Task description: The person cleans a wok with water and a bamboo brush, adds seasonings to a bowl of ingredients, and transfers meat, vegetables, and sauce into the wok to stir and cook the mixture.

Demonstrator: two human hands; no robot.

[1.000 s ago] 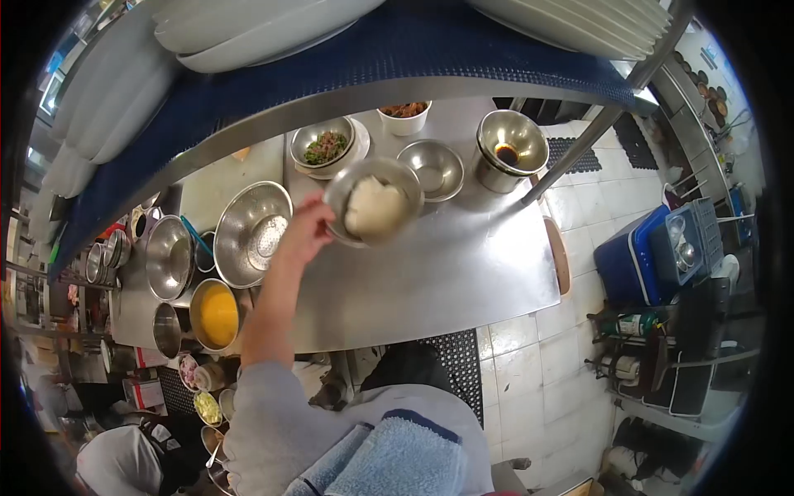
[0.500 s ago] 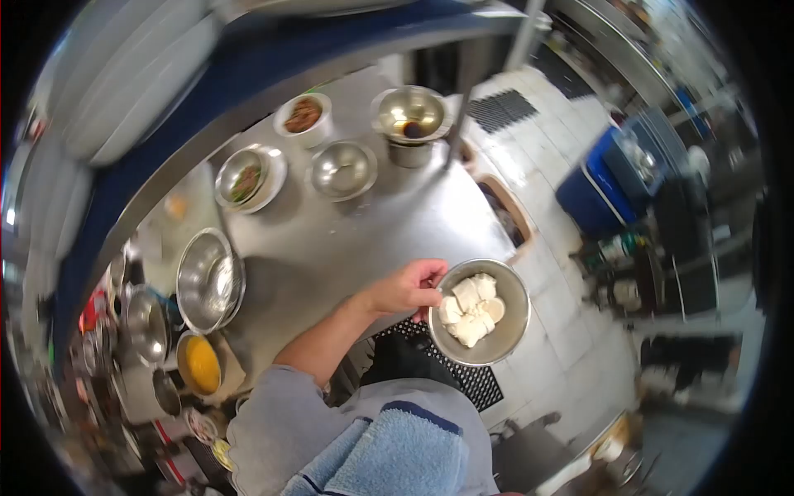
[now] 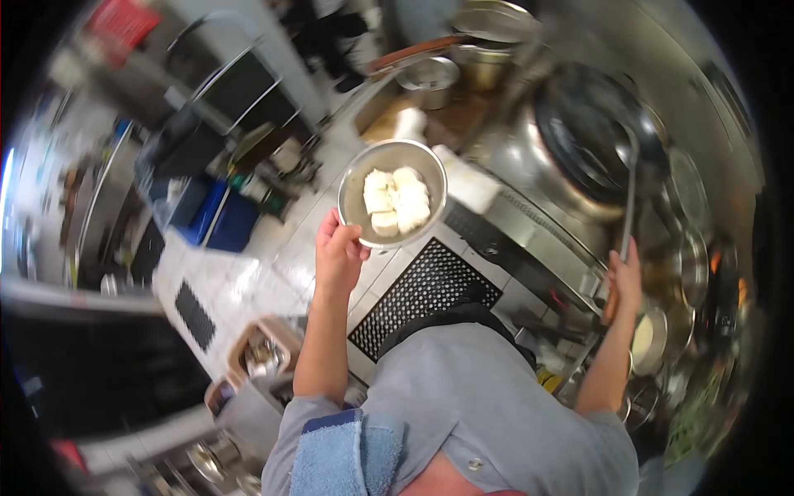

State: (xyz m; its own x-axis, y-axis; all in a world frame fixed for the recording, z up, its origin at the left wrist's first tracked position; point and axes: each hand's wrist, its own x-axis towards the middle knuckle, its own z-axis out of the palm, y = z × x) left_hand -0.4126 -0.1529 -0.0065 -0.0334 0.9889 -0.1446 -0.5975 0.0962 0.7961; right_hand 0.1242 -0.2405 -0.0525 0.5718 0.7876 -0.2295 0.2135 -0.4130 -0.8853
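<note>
A steel mixing bowl [image 3: 351, 192] with several soft white chunks [image 3: 395, 201] in it is gripped at its near rim by my left hand [image 3: 337, 244], thumb over the edge. It is held up above the floor, left of the stove. My right hand [image 3: 626, 279] is closed around the handle of a long metal ladle [image 3: 630, 194]. The ladle's wooden end sticks out below that hand, and its head is over the right side of a large dark wok [image 3: 571, 124]. Blur hides what is in the wok.
The steel stove front [image 3: 538, 240] runs between my hands. A black rubber mat [image 3: 422, 293] lies on the tiled floor. Pots [image 3: 430, 78] stand at the back. More pans and bowls [image 3: 649, 339] line the right. At far back, another person's legs [image 3: 327, 37] show.
My body has turned from the steel prep table to the stove. The bowl stays in my left hand. My right hand, out of view before, now shows holding the ladle.
</note>
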